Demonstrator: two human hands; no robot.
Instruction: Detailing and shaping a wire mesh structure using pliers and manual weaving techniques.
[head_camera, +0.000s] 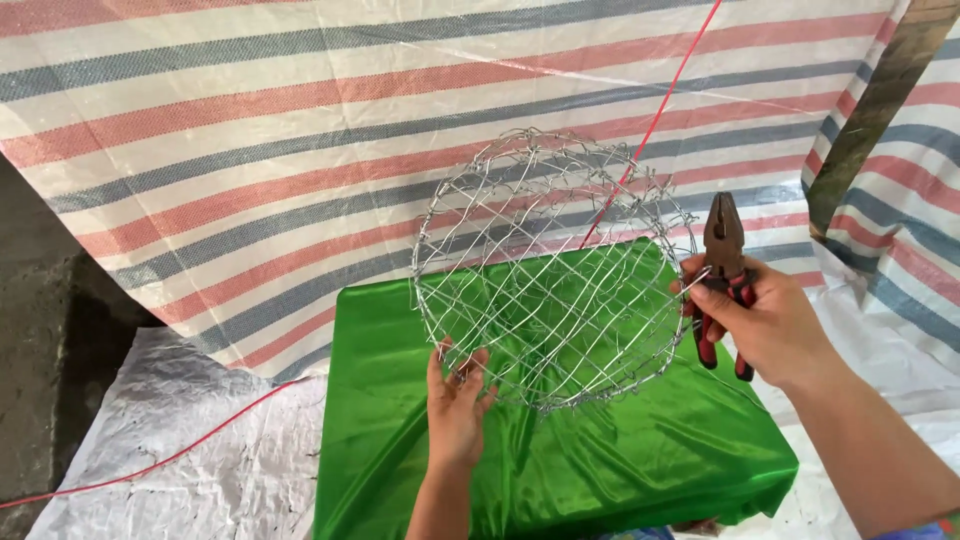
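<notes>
Your left hand comes up from below with fingers closed on the lower rim of a round wire mesh basket, which you hold up on edge above the green satin cloth that covers the surface. The basket tilts so its open face turns toward you (silvery wire, woven in a loose diamond pattern, rim twisted thick). Your right hand is clamped around a pair of pliers with red and black handles, rusty jaws pointing upward; the thumb and forefinger of that hand also touch the basket's right rim, just beside the plier head. The two hands sit well apart, one at the bottom of the rim, one at the right side. A thin red cord runs down from the top of the view to the basket. Behind everything hangs a striped tarpaulin in white, red and grey-blue. A white woven sheet lies left of the cloth.
</notes>
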